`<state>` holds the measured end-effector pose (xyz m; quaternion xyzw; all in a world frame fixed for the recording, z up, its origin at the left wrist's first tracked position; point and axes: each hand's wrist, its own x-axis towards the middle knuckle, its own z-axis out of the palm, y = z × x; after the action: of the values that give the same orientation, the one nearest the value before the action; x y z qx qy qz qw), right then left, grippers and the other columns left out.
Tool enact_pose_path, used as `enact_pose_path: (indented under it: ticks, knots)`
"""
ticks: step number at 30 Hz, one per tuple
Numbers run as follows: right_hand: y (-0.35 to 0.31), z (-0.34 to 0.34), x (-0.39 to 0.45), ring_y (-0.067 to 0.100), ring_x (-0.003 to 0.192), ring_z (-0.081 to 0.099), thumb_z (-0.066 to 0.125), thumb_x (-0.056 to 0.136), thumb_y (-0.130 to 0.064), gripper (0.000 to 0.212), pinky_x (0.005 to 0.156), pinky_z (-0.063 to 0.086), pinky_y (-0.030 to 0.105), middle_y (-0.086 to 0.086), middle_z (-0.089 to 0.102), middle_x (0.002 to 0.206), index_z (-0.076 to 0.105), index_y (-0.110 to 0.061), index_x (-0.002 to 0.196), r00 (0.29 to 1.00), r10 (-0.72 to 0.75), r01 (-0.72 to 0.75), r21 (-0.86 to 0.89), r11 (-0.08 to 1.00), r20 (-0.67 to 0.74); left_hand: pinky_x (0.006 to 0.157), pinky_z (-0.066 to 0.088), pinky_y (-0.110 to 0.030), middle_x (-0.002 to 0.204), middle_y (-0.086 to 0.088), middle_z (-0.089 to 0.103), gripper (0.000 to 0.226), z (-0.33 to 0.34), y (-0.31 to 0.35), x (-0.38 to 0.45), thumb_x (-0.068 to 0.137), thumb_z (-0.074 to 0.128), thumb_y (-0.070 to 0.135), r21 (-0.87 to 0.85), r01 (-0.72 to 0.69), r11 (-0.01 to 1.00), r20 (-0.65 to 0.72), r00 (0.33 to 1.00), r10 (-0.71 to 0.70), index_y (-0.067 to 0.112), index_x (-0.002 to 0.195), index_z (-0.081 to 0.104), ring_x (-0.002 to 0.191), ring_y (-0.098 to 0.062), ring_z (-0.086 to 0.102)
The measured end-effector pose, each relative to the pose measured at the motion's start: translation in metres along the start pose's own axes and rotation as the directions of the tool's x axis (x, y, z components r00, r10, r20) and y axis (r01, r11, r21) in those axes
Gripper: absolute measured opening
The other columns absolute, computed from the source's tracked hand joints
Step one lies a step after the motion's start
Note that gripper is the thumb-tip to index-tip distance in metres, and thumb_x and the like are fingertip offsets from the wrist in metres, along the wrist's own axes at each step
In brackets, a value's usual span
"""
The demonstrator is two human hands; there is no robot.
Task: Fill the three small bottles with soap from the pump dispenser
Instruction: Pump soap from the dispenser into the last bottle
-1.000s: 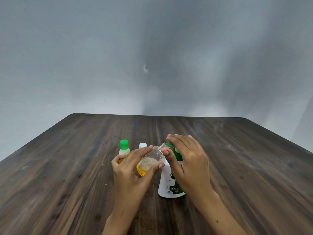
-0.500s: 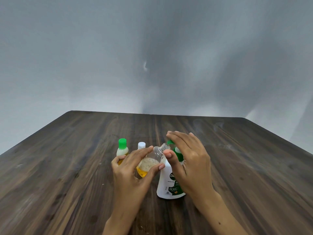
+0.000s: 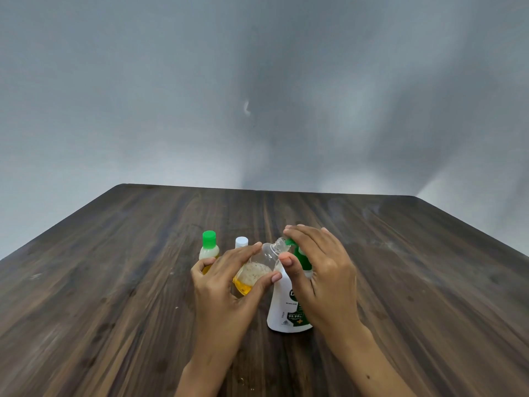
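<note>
At the near middle of the counter [image 3: 114,282], left hand [image 3: 226,285] grips a tilted, uncapped bottle [image 3: 257,270] about a third full under the pump dispenser [image 3: 286,308] spout, right hand [image 3: 320,270] fingers flat on the pump; two capped bottles [image 3: 209,247] behind look done.

1. Just one camera, strapped to my head, so you get my own eye-level view.
2. It faces forward and slightly down over the tabletop [image 3: 114,282], toward the grey wall [image 3: 143,96].
3. Wide-angle and close: my forearms enter from the bottom edge.
</note>
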<state>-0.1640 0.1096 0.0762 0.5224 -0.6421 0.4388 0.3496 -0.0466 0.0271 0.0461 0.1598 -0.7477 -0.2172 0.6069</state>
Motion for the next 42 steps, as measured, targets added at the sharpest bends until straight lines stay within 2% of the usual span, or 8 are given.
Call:
enact_pose_path:
  ticks: [4, 9, 14, 27, 30, 33, 37, 42]
  knots:
    - [0.000, 0.000, 0.002, 0.013, 0.102, 0.062, 0.021, 0.096, -0.063, 0.072, 0.099, 0.042, 0.035, 0.000, 0.069, 0.108, 0.070, -0.010, 0.106, 1.000, 0.001, -0.001, 0.017, 1.000, 0.000, 0.089, 0.035, -0.031, 0.107, 0.030, 0.062, 0.042, -0.001, -0.001, -0.002, 0.076, 0.062, 0.060, 0.002, 0.001, 1.000, 0.000, 1.000, -0.001, 0.032, 0.108, 0.065, 0.105, 0.010, 0.054]
    - [-0.001, 0.001, 0.002, 0.013, 0.103, 0.061, 0.022, 0.096, -0.062, 0.071, 0.100, 0.041, 0.036, 0.000, 0.069, 0.109, 0.070, -0.011, 0.106, 1.000, 0.003, -0.003, 0.009, 1.000, -0.016, 0.084, 0.038, -0.036, 0.108, 0.029, 0.061, 0.041, -0.001, 0.000, -0.002, 0.074, 0.065, 0.054, 0.002, -0.005, 1.000, -0.018, 1.000, 0.005, 0.030, 0.107, 0.065, 0.108, 0.020, 0.045]
    - [0.000, 0.003, -0.001, 0.012, 0.101, 0.062, 0.023, 0.096, -0.062, 0.071, 0.099, 0.042, 0.032, 0.000, 0.069, 0.107, 0.070, -0.011, 0.105, 1.000, 0.016, -0.016, 0.022, 1.000, -0.010, 0.083, 0.042, -0.041, 0.107, 0.030, 0.060, 0.041, -0.001, 0.001, -0.003, 0.074, 0.063, 0.056, 0.000, -0.001, 1.000, -0.017, 1.000, 0.001, 0.031, 0.107, 0.064, 0.109, 0.020, 0.044]
    - [-0.002, -0.001, 0.002, 0.011, 0.100, 0.061, 0.023, 0.097, -0.062, 0.070, 0.101, 0.037, 0.032, -0.001, 0.069, 0.106, 0.070, -0.011, 0.104, 1.000, 0.018, -0.018, 0.036, 0.999, -0.003, 0.088, 0.038, -0.036, 0.105, 0.037, 0.061, 0.041, 0.000, 0.000, -0.003, 0.074, 0.065, 0.057, -0.016, 0.007, 1.000, -0.011, 1.000, -0.007, 0.033, 0.107, 0.066, 0.104, 0.012, 0.053]
    - [-0.004, -0.004, 0.006, 0.012, 0.105, 0.060, 0.021, 0.096, -0.062, 0.072, 0.103, 0.034, 0.033, 0.000, 0.068, 0.110, 0.069, -0.010, 0.107, 1.000, 0.005, -0.005, 0.031, 1.000, 0.003, 0.087, 0.041, -0.041, 0.108, 0.030, 0.063, 0.042, 0.001, 0.000, -0.001, 0.074, 0.065, 0.057, -0.019, 0.000, 1.000, -0.021, 1.000, 0.000, 0.029, 0.106, 0.068, 0.103, 0.011, 0.055]
    - [-0.005, -0.003, 0.005, 0.011, 0.104, 0.060, 0.022, 0.096, -0.063, 0.072, 0.104, 0.033, 0.032, -0.001, 0.068, 0.109, 0.070, -0.010, 0.106, 1.000, 0.013, -0.013, 0.020, 1.000, 0.005, 0.088, 0.038, -0.035, 0.109, 0.030, 0.064, 0.042, 0.001, -0.002, -0.002, 0.075, 0.064, 0.060, -0.027, 0.012, 1.000, -0.018, 1.000, -0.013, 0.031, 0.107, 0.067, 0.101, 0.004, 0.059]
    - [-0.004, -0.001, 0.001, 0.010, 0.101, 0.060, 0.024, 0.096, -0.063, 0.069, 0.101, 0.037, 0.034, -0.002, 0.069, 0.106, 0.070, -0.011, 0.104, 1.000, 0.015, -0.015, 0.005, 1.000, 0.013, 0.089, 0.037, -0.034, 0.106, 0.024, 0.068, 0.047, 0.002, -0.007, -0.004, 0.075, 0.063, 0.062, -0.030, 0.038, 0.999, -0.012, 0.999, -0.038, 0.027, 0.105, 0.071, 0.098, 0.000, 0.061]
    - [-0.004, -0.005, 0.007, 0.016, 0.111, 0.060, 0.023, 0.096, -0.063, 0.073, 0.101, 0.042, 0.038, 0.002, 0.068, 0.113, 0.069, -0.008, 0.110, 0.999, -0.013, 0.014, -0.012, 1.000, 0.030, 0.087, 0.040, -0.039, 0.107, 0.023, 0.068, 0.046, 0.003, -0.007, -0.002, 0.074, 0.064, 0.061, -0.030, 0.032, 0.999, -0.023, 0.999, -0.032, 0.028, 0.106, 0.070, 0.098, 0.000, 0.062]
